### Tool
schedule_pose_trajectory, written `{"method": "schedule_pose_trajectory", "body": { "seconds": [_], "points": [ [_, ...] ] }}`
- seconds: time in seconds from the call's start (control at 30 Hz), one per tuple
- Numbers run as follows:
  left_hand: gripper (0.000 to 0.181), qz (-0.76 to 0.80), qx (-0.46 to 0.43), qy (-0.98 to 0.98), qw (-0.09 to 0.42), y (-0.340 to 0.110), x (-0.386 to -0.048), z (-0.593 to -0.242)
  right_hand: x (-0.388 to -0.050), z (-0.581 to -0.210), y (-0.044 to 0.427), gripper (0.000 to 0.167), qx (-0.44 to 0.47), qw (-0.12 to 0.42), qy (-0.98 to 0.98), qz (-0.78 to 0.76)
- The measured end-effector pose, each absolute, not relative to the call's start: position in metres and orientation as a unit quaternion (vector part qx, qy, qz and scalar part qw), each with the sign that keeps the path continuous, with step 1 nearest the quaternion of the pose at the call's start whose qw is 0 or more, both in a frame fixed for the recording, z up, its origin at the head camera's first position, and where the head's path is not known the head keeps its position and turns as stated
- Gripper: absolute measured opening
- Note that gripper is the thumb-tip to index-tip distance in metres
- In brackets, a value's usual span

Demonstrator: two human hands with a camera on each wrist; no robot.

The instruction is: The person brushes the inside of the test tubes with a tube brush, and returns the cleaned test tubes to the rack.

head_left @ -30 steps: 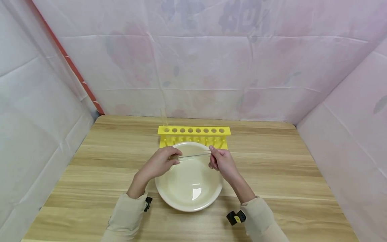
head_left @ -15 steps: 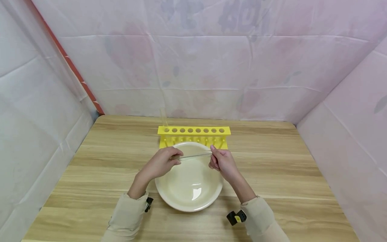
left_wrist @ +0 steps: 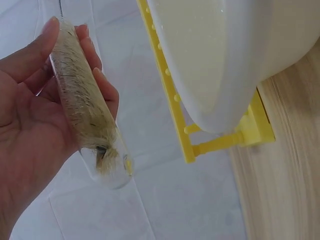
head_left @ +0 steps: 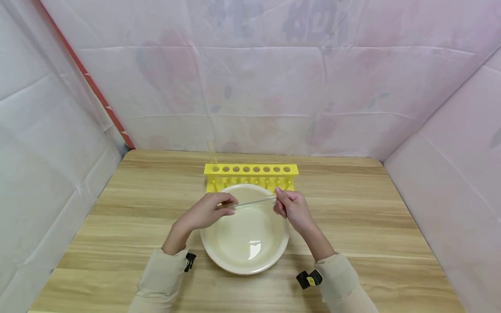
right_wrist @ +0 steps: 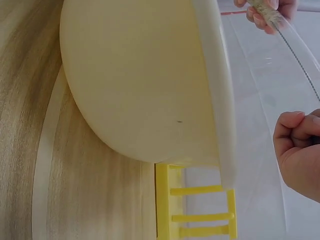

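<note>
Over the bowl, my left hand [head_left: 209,211] grips a clear glass test tube [left_wrist: 119,177]. Inside the tube sits a pale-bristled test tube brush [left_wrist: 80,85], its bristle tip near the rounded closed end. The brush's twisted wire handle [right_wrist: 298,61] runs along the tube toward my right hand [head_left: 295,211]. That hand has curled fingers and pinches the far end of the wire; whether it also touches the tube's mouth is hard to tell. Below both hands stands a cream bowl [head_left: 244,271], with a bright reflection inside.
Behind the bowl stands a yellow test tube rack [head_left: 250,169] with a row of round holes. Another clear test tube [head_left: 212,153] stands in its leftmost hole. Everything rests on a wooden table [head_left: 375,226], enclosed by pale cloth walls [head_left: 258,82].
My right hand has shifted slightly to the right, still pinching the brush handle. My left hand keeps its grip on the test tube and has barely moved. Bowl and rack stay put.
</note>
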State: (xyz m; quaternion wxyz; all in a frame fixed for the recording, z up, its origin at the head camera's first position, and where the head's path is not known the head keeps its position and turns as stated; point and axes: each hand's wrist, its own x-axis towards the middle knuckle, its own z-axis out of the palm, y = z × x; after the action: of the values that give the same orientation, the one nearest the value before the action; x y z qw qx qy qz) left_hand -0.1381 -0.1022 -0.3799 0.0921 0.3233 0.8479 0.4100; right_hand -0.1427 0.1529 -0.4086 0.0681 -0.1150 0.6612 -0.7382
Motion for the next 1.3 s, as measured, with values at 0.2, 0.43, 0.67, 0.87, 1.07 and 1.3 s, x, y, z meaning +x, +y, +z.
{"method": "schedule_pose_trajectory", "body": {
  "seconds": [0.2,0.43,0.67,0.87,1.07,1.3],
  "points": [
    [0.019,0.404,0.318,0.853,0.091,-0.102,-0.137,-0.38,-0.141,-0.406,0.15,0.05,-0.102,0.062,0.644,-0.756],
    [0.016,0.385,0.311,0.867,0.061,-0.099,-0.136,-0.379,-0.139,-0.399,0.144,0.051,-0.042,0.076,0.599,-0.796],
    [0.015,0.36,0.308,0.88,0.032,-0.097,-0.134,-0.378,-0.141,-0.398,0.144,0.051,0.01,0.113,0.573,-0.812],
    [0.015,0.34,0.312,0.887,0.007,-0.096,-0.133,-0.379,-0.142,-0.397,0.145,0.052,0.03,0.127,0.554,-0.822],
    [0.015,0.338,0.31,0.888,0.001,-0.096,-0.133,-0.38,-0.143,-0.397,0.147,0.052,0.027,0.124,0.552,-0.824],
    [0.017,0.365,0.296,0.882,0.034,-0.106,-0.135,-0.382,-0.146,-0.401,0.159,0.05,-0.057,0.076,0.575,-0.812]
  ]
}}
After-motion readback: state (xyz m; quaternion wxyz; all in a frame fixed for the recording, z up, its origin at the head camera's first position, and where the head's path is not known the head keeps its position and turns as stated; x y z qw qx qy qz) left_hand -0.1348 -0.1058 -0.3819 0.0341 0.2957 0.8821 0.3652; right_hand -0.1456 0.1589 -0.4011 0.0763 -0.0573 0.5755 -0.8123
